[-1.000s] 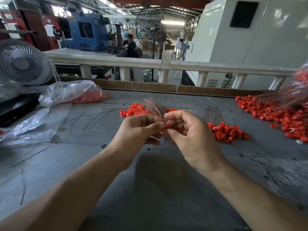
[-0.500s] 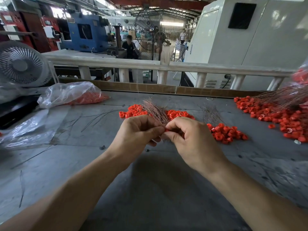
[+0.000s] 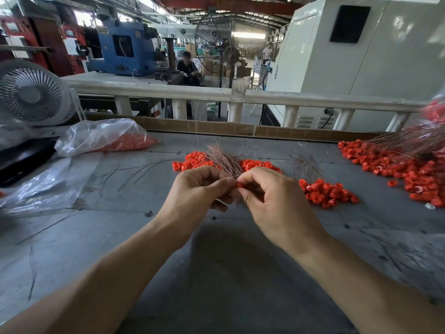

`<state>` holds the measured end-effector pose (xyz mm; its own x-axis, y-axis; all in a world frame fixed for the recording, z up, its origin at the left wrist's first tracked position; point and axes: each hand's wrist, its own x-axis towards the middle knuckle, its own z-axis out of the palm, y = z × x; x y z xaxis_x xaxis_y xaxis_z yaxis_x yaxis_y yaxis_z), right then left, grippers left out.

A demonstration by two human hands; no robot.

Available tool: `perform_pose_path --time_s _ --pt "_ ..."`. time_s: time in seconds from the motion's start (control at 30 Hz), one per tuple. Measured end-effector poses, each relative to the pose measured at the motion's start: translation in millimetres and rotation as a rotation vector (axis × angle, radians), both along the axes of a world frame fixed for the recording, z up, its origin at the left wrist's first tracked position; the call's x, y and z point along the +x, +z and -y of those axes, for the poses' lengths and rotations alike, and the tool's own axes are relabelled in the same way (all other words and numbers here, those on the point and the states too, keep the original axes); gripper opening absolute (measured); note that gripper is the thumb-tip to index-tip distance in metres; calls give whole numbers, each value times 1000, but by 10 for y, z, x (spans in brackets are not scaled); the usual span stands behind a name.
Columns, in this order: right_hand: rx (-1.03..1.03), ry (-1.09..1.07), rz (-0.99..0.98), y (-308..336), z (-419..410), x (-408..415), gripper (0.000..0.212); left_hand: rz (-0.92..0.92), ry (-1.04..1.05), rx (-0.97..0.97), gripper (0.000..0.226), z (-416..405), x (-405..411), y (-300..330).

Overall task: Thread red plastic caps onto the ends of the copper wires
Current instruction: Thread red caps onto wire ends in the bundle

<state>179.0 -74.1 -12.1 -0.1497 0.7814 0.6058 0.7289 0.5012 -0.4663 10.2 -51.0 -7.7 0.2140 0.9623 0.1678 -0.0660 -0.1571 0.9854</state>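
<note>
Your left hand [image 3: 195, 191] and right hand [image 3: 277, 203] meet above the grey, scuffed tabletop [image 3: 216, 273], fingertips nearly touching. The left grip is curled around a bundle of thin copper wires [image 3: 225, 160] that fans up and away from your knuckles. The right grip pinches one small red plastic cap [image 3: 239, 184] between thumb and forefinger, right at the point where the wire bundle leaves the left hand; whether the cap already sits on a wire end cannot be told. Just behind your hands lies a loose heap of red plastic caps [image 3: 327, 192], with a second small sheaf of copper wires [image 3: 304, 162] lying against it. A larger spread of red caps with long wires [image 3: 397, 162] lies far right. A clear plastic bag holding more red caps [image 3: 103, 138] rests at left, near a white desk fan [image 3: 31, 95].
</note>
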Motion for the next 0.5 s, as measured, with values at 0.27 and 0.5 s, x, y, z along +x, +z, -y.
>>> perform_pose_path --time_s 0.27,0.5 --pt "62 -20 19 38 44 -6 6 44 -6 -57 9 -2 -2 3" --pt "51 -17 26 26 31 22 5 159 37 -117 11 -36 -24 13"
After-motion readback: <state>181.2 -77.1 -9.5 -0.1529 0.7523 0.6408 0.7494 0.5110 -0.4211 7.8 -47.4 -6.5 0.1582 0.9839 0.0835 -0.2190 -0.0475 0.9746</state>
